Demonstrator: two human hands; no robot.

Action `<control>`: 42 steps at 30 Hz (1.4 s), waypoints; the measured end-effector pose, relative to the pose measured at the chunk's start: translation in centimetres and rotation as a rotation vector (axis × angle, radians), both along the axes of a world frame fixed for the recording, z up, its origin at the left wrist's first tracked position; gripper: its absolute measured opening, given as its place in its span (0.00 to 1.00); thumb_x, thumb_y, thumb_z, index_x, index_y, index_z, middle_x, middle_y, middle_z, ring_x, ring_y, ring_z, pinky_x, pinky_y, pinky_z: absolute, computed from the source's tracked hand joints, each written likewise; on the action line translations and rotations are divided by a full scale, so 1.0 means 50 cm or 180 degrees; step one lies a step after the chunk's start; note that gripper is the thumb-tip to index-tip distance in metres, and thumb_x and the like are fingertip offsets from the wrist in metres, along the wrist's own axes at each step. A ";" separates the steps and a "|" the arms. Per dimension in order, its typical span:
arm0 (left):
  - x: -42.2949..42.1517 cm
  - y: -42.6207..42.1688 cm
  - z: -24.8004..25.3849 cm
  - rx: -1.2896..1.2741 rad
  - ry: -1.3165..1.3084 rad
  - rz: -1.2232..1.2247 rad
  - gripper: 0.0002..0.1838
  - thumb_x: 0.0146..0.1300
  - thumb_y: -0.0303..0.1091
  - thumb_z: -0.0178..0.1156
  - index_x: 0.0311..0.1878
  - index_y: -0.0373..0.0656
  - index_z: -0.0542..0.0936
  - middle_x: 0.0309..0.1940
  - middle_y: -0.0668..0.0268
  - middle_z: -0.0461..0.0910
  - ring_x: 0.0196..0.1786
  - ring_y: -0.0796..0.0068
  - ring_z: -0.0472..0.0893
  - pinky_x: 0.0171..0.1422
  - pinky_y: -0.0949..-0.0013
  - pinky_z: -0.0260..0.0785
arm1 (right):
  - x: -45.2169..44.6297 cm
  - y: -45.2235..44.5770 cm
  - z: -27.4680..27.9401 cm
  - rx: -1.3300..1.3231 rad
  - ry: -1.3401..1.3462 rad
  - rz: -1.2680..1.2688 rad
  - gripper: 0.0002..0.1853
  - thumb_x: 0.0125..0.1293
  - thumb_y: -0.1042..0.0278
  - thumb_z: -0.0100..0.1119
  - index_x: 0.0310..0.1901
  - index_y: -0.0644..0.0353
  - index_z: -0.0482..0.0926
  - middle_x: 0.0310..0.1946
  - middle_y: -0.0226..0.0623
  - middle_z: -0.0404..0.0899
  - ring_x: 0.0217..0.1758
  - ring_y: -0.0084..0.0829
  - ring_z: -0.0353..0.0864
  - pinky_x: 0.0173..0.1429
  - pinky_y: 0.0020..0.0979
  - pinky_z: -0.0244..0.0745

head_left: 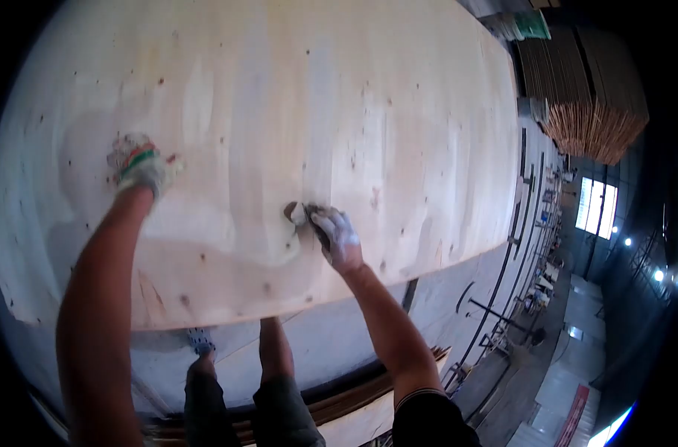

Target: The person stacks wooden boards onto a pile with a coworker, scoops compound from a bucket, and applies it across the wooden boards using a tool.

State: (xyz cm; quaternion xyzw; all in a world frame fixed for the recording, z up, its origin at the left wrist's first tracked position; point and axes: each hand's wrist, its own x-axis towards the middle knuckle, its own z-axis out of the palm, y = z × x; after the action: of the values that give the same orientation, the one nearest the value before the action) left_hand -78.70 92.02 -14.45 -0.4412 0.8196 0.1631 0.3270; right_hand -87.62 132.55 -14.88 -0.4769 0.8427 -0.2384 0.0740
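Observation:
A large pale plywood sheet [398, 156] with small knots and lighter streaks lies beneath both hands. My left hand [147, 175], in a whitish glove, is over the left part of the sheet and blurred by motion. Its fingers are closed on a crumpled whitish wad [132, 147] with red and green marks; its material is unclear. Near the middle, my right hand [337, 232], in a white-smeared glove, grips a small putty knife [297, 214] against the plywood. The knife's handle is mostly hidden by the fingers.
Stacked brown sheets [585, 97] stand at the upper right, near a green and white bag [529, 26]. Below the sheet's near edge are my legs [276, 357] and more boards [354, 406]. A black stand [503, 316] is on the floor to the right.

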 end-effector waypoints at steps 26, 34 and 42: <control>0.346 0.201 -0.019 -0.0474 -0.0590 -0.1448 0.40 0.66 0.48 0.58 0.75 0.42 0.55 0.73 0.50 0.56 0.73 0.47 0.57 0.74 0.46 0.56 | 0.194 0.295 0.078 -0.1190 -0.0746 -0.2419 0.11 0.61 0.84 0.62 0.45 0.64 0.84 0.33 0.35 0.84 0.35 0.24 0.81 0.42 0.28 0.77; 0.397 0.176 -0.091 -0.0442 -0.0061 -0.1457 0.46 0.62 0.47 0.62 0.77 0.41 0.51 0.76 0.47 0.48 0.76 0.42 0.50 0.77 0.45 0.52 | 0.116 0.394 -0.079 0.0225 0.0369 -0.1980 0.16 0.57 0.78 0.58 0.49 0.63 0.80 0.44 0.50 0.81 0.44 0.53 0.78 0.49 0.47 0.75; 0.421 0.137 -0.135 -0.0403 0.0243 -0.1336 0.52 0.59 0.46 0.66 0.79 0.40 0.47 0.79 0.43 0.40 0.80 0.36 0.42 0.79 0.45 0.48 | 0.478 0.143 -0.031 0.0163 -0.0389 -0.1813 0.25 0.52 0.83 0.59 0.54 0.56 0.80 0.43 0.44 0.80 0.46 0.50 0.79 0.52 0.45 0.76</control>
State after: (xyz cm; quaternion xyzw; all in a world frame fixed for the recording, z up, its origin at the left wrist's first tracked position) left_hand -57.65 98.88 -21.22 -0.2740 0.9139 0.0562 0.2942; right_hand -63.73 139.68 -16.44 -0.2039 0.9424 -0.2565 0.0667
